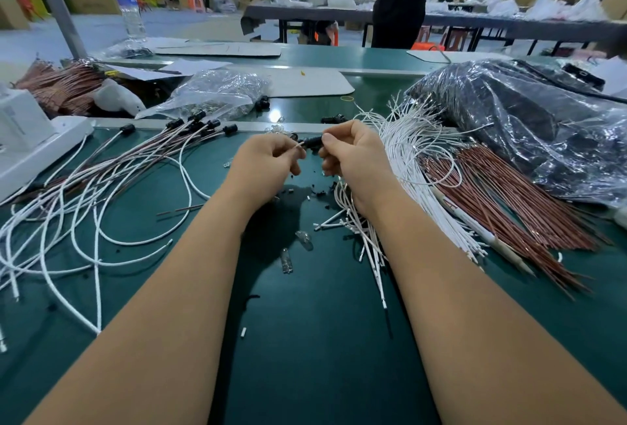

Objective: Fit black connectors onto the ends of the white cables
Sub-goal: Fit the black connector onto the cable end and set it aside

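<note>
seating a wire tip into a black connector [312, 142] above the green bench: left hand [268, 163] pinching the tip, right hand [349, 153] gripping the connector. best kept coaxial, pushed straight. beyond, finished leads [190, 127] left, unfitted white cables [410, 153] right.

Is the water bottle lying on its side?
No, the water bottle stands upright at the far left of the green table, beside a grey post.

Connector [312, 142] between hands [268, 161], above table [322, 340]
</note>
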### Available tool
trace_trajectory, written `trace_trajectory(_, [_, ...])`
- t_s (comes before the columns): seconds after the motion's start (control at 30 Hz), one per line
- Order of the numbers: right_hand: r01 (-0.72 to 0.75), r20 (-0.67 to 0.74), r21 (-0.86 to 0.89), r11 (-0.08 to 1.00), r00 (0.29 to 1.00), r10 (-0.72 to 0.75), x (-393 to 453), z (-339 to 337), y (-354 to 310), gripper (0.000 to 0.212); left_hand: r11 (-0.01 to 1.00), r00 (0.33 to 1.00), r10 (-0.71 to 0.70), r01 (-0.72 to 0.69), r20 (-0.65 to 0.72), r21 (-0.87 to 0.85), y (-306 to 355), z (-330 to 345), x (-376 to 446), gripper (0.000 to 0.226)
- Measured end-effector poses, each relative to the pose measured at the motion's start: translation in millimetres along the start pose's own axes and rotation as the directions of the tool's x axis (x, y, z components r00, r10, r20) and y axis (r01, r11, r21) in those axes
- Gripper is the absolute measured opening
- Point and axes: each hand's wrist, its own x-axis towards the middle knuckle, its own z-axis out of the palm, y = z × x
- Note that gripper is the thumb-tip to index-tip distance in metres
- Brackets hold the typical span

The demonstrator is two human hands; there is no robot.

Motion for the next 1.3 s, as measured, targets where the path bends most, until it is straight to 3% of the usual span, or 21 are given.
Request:
trace_trajectory(0.17, [0.036, -0.135, 0.034, 0.999, 0.99, -0.031, -1.6, -4.8, -6.0, 0.01, 0.947, 0.991, -0.122, 0.097, -0.063, -0.307, -4.5, -10.7, 0.2, 0.023])
trace_trajectory(0.27, [0.053, -0.078, -0.183, 0.982, 0.995, -0.069, -3.1, -6.8, -6.7, 0.009, 0.913, 0.983, -0.119, 0.054, -0.137, -0.405, -5.1, -14.1, -1.0, 0.022])
trace_trajectory(0.33, [0.11, -0.004, -0.448, 0.887, 0.992, -0.125, -3.1, -2.9, -6.6, 0.015, 0.92, 0.977, -0.122, 0.045, -0.176, -0.388, -6.3, -13.4, 1.1, 0.023])
trace_trajectory(0.43, [0.217, 0.119, -0.725, 0.653, 0.974, -0.192, -1.7, 1.5, -9.2, 0.029, 0.933, 0.972, -0.14, 0.065, -0.189, -0.354, -8.5, -12.2, 4.4, 0.023])
trace_trajectory(0.53, [0.227, 0.147, -0.806, 0.547, 0.971, -0.187, -0.8, 0.1, -13.6, 0.041, 0.92, 0.971, -0.168, 0.094, -0.167, -0.38, -9.1, -12.5, 5.9, 0.021])
trace_trajectory(0.6, [0.184, 0.156, -0.855, 0.485, 0.983, -0.097, -0.8, -2.4, -12.6, 0.049, 0.887, 0.972, -0.192, 0.114, -0.134, -0.447, -9.2, -12.8, 5.7, 0.019])
trace_trajectory(0.67, [0.159, 0.174, -0.912, 0.378, 0.985, 0.007, -1.8, -3.6, -9.1, 0.049, 0.874, 0.975, -0.194, 0.121, -0.11, -0.471, -9.4, -12.6, 5.3, 0.018])
trace_trajectory(0.73, [0.164, 0.183, -0.927, 0.338, 0.983, 0.027, -0.8, -5.2, -5.7, 0.044, 0.885, 0.98, -0.182, 0.125, -0.086, -0.448, -9.2, -11.4, 4.9, 0.019])
trace_trajectory(0.9, [0.201, 0.169, -0.89, 0.409, 0.979, -0.114, 2.2, -9.3, -3.2, 0.017, 0.915, 0.985, -0.165, 0.135, -0.046, -0.381, -6.5, -9.8, 3.0, 0.02])
trace_trajectory(1.03, [0.245, 0.094, -0.676, 0.695, 0.964, -0.248, -0.8, -3.7, -8.0, 0.01, 0.91, 0.991, -0.136, 0.119, -0.014, -0.397, 0.2, -5.7, 2.3, 0.01])
trace_trajectory(1.13, [0.248, 0.087, -0.527, 0.812, 0.967, -0.239, -2.0, 2.8, -9.5, 0.009, 0.924, 0.997, -0.077, 0.076, 0.014, -0.376, 3.6, -1.8, 0.3, 0.006])
trace_trajectory(1.3, [0.178, 0.058, -0.457, 0.871, 0.984, -0.17, -1.2, 4.3, -7.5, 0.015, 0.945, 0.998, -0.013, -0.009, -0.066, -0.326, 2.3, 4.0, -0.3, 0.011])
